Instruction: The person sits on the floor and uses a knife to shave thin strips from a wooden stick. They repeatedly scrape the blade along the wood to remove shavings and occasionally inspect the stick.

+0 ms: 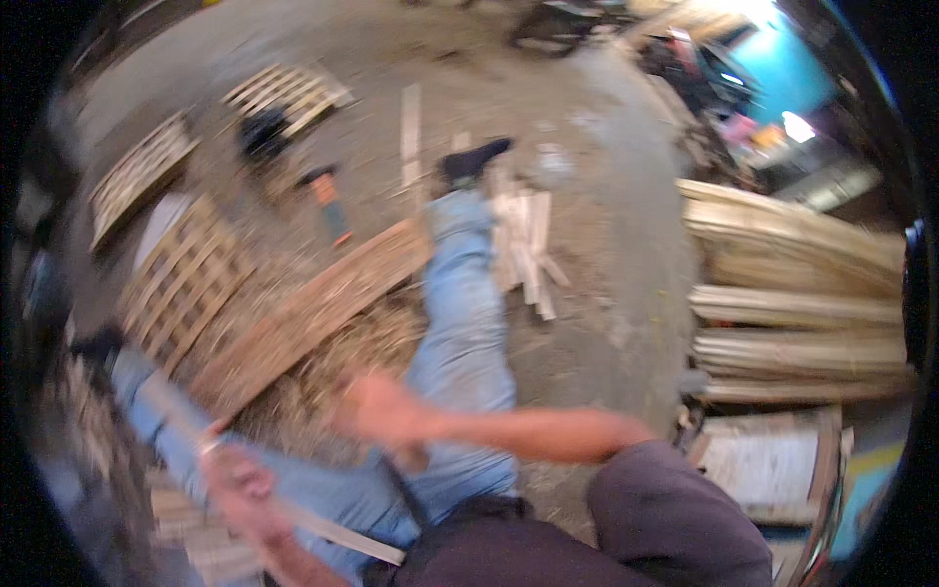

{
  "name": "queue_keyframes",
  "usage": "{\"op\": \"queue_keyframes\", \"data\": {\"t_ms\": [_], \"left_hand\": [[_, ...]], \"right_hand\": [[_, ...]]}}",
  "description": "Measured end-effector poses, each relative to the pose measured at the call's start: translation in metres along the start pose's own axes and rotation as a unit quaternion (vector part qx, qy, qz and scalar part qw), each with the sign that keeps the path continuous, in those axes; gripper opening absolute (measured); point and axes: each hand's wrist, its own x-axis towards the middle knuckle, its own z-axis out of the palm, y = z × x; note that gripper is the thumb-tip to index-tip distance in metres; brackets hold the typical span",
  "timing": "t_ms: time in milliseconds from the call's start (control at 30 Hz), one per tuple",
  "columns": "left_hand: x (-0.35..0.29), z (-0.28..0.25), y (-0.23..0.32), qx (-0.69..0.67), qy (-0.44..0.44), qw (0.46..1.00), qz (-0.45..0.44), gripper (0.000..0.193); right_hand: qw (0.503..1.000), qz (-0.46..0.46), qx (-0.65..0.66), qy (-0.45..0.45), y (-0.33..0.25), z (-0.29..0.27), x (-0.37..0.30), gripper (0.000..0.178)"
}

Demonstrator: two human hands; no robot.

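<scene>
My left hand (pixel 243 481), at the lower left over my thigh, is closed around a thin pale wooden strip (pixel 342 536). The strip slants from beyond my left knee back toward my waist. Motion smears my right hand (pixel 381 411), which is raised between my legs with its fingers curled. Just below it a dark narrow object (pixel 406 494) hangs down; its kind and the hand's hold on it are too blurred to tell. A broad brown plank (pixel 303 318) lies on the floor between my legs, with wood shavings (pixel 357 347) beside it.
A hammer (pixel 331 207) with an orange and dark handle lies beyond the plank. Lattice panels (pixel 191 279) and a black bundle (pixel 262 132) are at the left. Loose strips (pixel 533 235) lie by my right foot. Wood stacks (pixel 797 313) line the right side.
</scene>
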Motion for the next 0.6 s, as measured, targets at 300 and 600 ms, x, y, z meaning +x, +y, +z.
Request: {"op": "queue_keyframes", "data": {"t_ms": [300, 600], "left_hand": [[0.029, 0.002, 0.044, -0.008, -0.134, 0.970, 0.202, 0.044], [0.091, -0.065, 0.111, 0.030, -0.364, 0.903, 0.226, 0.051]], "right_hand": [[0.920, -0.101, 0.376, -0.048, -0.015, 0.100, -0.013, 0.033], [0.964, -0.139, 0.227, -0.011, 0.026, 0.072, 0.008, 0.043]]}}
